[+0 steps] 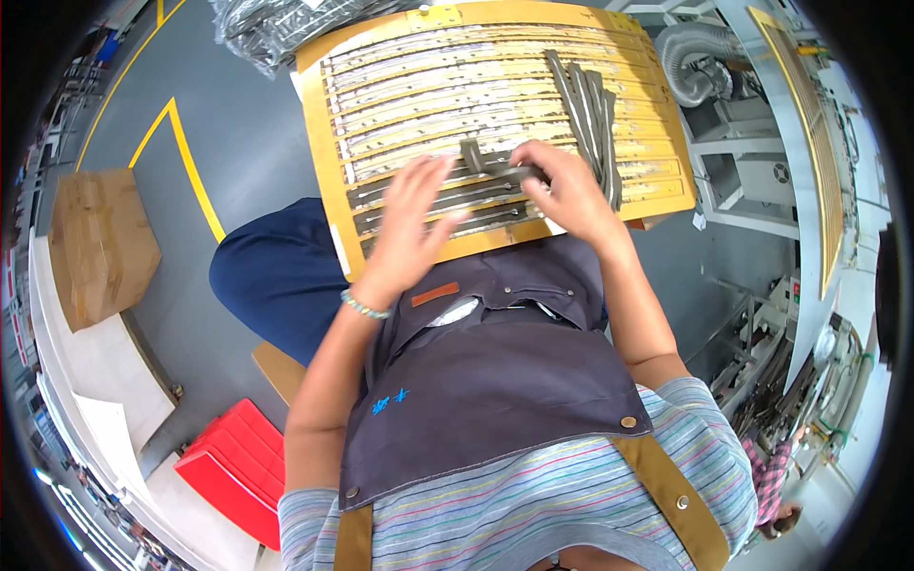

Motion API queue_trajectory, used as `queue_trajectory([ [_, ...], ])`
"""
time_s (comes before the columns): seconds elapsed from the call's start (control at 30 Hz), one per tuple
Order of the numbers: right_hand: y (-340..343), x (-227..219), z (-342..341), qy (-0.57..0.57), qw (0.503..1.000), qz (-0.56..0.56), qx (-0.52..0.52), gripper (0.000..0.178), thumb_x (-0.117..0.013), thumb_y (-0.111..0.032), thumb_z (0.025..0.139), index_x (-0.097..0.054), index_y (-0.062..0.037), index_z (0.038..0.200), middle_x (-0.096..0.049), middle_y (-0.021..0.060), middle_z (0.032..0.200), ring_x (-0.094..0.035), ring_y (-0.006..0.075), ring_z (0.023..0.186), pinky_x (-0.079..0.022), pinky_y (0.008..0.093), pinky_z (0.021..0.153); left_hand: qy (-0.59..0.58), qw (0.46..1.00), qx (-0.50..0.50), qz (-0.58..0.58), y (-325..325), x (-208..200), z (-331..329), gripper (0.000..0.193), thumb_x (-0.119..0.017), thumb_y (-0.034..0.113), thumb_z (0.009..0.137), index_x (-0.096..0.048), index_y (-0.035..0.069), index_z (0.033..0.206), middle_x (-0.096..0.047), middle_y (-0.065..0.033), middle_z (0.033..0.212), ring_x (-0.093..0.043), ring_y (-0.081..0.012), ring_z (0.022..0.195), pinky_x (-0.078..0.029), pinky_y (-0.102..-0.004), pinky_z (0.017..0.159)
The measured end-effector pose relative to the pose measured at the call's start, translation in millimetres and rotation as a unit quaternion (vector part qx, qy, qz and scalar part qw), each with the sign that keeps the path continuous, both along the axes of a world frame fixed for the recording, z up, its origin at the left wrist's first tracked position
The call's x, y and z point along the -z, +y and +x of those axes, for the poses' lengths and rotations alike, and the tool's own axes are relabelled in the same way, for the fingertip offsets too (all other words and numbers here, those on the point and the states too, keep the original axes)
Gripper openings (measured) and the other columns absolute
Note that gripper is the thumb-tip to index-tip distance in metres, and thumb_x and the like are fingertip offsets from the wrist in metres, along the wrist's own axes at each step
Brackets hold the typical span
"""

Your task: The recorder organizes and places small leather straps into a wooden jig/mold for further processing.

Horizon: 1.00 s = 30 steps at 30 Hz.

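Note:
A yellow slotted board [328, 181] lies across my lap, its rows running left to right. Dark grey-green strips [466, 198] lie in the rows nearest me. My right hand [564, 186] pinches one dark strip [472, 155], whose folded end rises above the rows toward the left. Over the left part of those rows my left hand [411, 214] is open with its fingers spread; whether the fingertips touch a strip I cannot tell. A bundle of loose dark strips [595, 119] rests on the board's right side, beyond my right hand.
Grey plastic-wrapped goods [276, 29] sit past the board's far left corner. At left are a cardboard box [100, 247] and a red bin [238, 466]. A flexible silver duct [690, 62] and a white frame [743, 147] stand at right. Another person [773, 481] is at the lower right.

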State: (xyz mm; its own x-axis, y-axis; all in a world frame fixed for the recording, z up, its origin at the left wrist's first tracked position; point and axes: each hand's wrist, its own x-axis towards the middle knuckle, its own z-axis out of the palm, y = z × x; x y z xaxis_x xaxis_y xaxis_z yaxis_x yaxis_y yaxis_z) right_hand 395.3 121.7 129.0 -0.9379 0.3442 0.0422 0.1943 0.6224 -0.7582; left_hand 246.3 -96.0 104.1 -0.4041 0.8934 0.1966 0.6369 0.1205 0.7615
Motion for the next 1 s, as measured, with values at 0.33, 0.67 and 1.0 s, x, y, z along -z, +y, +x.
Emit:
queue_trajectory([
  [0.33,0,4,7,-0.097,0.938,-0.299,-0.147,0.013,-0.067,-0.005,0.093,-0.072,0.0000,0.104,-0.069,0.0051,0.097,-0.064,0.0137,0.093,-0.050,0.0294,0.084,-0.508,0.845,0.088,-0.138,-39,13,-27,0.016,-0.068,0.010,0.099,-0.063,0.001,0.112,-0.063,0.0015,0.096,-0.059,-0.0072,0.091,-0.051,-0.0259,0.085],
  [0.67,21,74,8,-0.141,0.940,-0.311,0.016,0.018,-0.073,-0.009,0.092,-0.072,-0.0025,0.109,-0.071,0.0053,0.097,-0.062,0.0098,0.087,-0.052,0.0294,0.078,-0.400,0.893,-0.191,-0.073,-68,61,-69,0.012,-0.068,0.008,0.098,-0.070,-0.003,0.103,-0.073,-0.0034,0.094,-0.066,-0.0086,0.083,-0.053,-0.0250,0.079],
  [1.0,57,95,-59,-0.144,0.957,-0.235,0.091,0.021,-0.077,-0.022,0.091,-0.068,-0.0033,0.088,-0.067,0.0003,0.074,-0.059,0.0076,0.064,-0.048,0.0256,0.060,0.043,0.928,-0.364,-0.070,-18,86,-84,0.009,-0.070,0.006,0.091,-0.071,-0.001,0.096,-0.069,-0.0091,0.089,-0.066,-0.0167,0.070,-0.054,-0.0304,0.070],
])
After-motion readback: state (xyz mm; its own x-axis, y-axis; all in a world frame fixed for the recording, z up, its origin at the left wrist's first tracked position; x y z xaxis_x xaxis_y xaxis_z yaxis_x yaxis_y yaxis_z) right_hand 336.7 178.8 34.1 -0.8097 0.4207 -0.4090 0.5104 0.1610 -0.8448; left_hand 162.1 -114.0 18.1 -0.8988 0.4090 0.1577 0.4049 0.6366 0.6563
